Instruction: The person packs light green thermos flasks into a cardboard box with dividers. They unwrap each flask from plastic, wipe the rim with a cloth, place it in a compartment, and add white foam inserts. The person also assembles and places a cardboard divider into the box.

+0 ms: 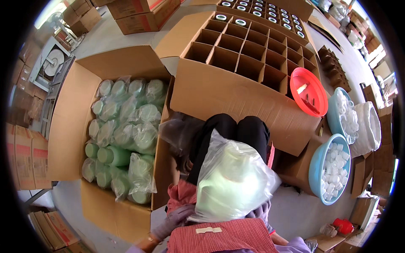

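On my lap lies a clear plastic bag (202, 206) with a pale green bottle (230, 181) inside, blurred and seen through the film. My left hand (179, 216), in a greyish-purple glove, is closed at the bag's lower left edge. The gloved right hand (262, 211) is at the lower right side, its fingers curled against the film and partly hidden by it. To my left, an open carton (65, 122) holds several rows of pale green bottles (120, 135), many in clear bags.
Ahead stands a divided carton (219, 84) with a red plastic lid-like dish (309, 92) on its right corner. At right are a blue basin (314, 168) of white caps, a second blue basin (333, 111) with white rings, and a white sack (367, 126). Closed cartons (139, 17) stand behind.
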A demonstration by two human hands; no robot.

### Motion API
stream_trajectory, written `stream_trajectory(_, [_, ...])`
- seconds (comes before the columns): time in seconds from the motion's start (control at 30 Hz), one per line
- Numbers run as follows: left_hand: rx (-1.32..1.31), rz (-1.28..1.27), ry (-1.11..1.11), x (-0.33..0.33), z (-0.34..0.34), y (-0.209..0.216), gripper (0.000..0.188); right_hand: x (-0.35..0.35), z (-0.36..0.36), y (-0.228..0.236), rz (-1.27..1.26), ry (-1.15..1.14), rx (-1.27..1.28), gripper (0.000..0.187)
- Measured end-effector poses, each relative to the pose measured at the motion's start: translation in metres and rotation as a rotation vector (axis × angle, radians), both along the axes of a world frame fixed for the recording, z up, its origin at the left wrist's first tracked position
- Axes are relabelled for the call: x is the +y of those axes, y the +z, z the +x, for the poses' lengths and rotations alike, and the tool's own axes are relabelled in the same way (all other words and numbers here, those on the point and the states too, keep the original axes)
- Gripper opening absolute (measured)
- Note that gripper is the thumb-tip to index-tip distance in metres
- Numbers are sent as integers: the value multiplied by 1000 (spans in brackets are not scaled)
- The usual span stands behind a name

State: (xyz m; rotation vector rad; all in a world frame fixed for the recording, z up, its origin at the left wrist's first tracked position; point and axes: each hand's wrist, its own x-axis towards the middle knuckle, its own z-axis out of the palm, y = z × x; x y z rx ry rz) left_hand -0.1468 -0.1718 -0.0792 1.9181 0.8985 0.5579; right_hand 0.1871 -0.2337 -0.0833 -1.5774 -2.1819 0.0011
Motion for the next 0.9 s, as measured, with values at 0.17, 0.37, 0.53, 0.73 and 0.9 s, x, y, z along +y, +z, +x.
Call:
stream_trajectory(0.17, [-284, -616, 304, 84, -4, 71, 54, -4, 22, -2, -140, 282, -60, 19])
stream_trajectory(0.37, [158, -487, 77, 104, 20, 61, 31, 2, 12, 13, -140, 336, 1, 17])
stream_trajectory(0.53, [-998, -895, 323, 23, -60, 17, 42, 72, -49, 59, -315, 268, 753, 15])
stream_trajectory(0.73, [-1173, -732, 1152, -7, -120, -34, 34, 223, -210, 47, -266, 732, 680, 35])
stream_trajectory(0.9, [-852, -162, 1509, 44, -184, -80, 30, 259, -265, -48, -366, 962, 267, 26])
